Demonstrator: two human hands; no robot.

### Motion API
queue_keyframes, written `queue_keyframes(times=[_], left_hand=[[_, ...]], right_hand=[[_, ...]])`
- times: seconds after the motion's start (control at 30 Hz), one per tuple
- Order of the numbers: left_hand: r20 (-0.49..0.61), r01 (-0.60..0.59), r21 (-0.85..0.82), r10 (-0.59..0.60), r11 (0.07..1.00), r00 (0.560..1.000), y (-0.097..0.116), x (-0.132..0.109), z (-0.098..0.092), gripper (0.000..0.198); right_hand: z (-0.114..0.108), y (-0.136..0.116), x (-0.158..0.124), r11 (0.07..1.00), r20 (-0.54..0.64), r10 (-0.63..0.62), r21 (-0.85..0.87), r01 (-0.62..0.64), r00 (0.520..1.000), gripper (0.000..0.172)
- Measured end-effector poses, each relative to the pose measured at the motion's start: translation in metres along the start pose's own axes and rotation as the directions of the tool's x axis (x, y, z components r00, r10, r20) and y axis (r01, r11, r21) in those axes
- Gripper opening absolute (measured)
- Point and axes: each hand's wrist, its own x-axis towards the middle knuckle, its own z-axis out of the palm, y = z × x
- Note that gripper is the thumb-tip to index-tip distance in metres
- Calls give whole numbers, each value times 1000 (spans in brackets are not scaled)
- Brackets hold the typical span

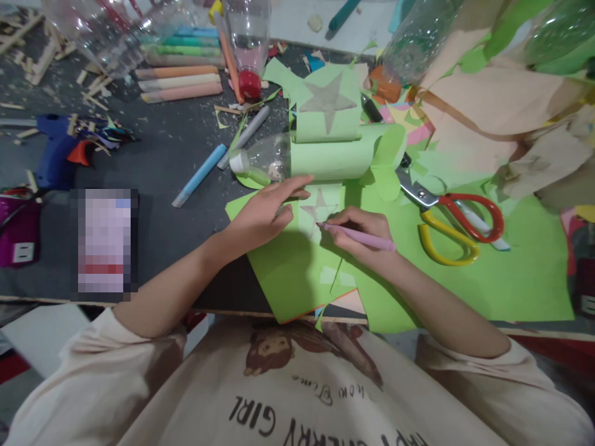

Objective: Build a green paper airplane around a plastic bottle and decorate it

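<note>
Your right grip [365, 221] pinches the pen [374, 240] close to its tip, likely for finer control, at the gray star [320, 207]. The star lies between you and the bottle [269, 156]. Your left grip [260, 214] is empty, fingers spread, probably to steady the paper [331, 193].

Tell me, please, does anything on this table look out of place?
Yes: wooden bits lie scattered at the upper left, which looks untidy beside the neatly lined-up markers.
</note>
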Motion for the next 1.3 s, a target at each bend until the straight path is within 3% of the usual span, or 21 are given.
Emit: queue_keyframes(times=[0.2,0.47,0.7,0.87,1.3], left_hand=[[16,11,15,-11,1000,1000,3,0,-1,62],[-8,-7,1,7,1000,1000,-1,0,1,62],[1,-14,12,14,1000,1000,0,0,0,62],[-6,-20,20,20,1000,1000,-1,0,0,62],[-11,-22,15,22,1000,1000,-2,-1,0,61]], right_hand=[[0,1,1,1000,-36,19,4,-19,999,11],[-2,-2,1,998,75,59,12,-60,995,14],[-1,3,0,999,-44,46,12,-46,998,11],[-1,1,0,997,13,77,2,-77,997,14],[-1,3,-2,999,-28,24,-25,-25,999,13]])
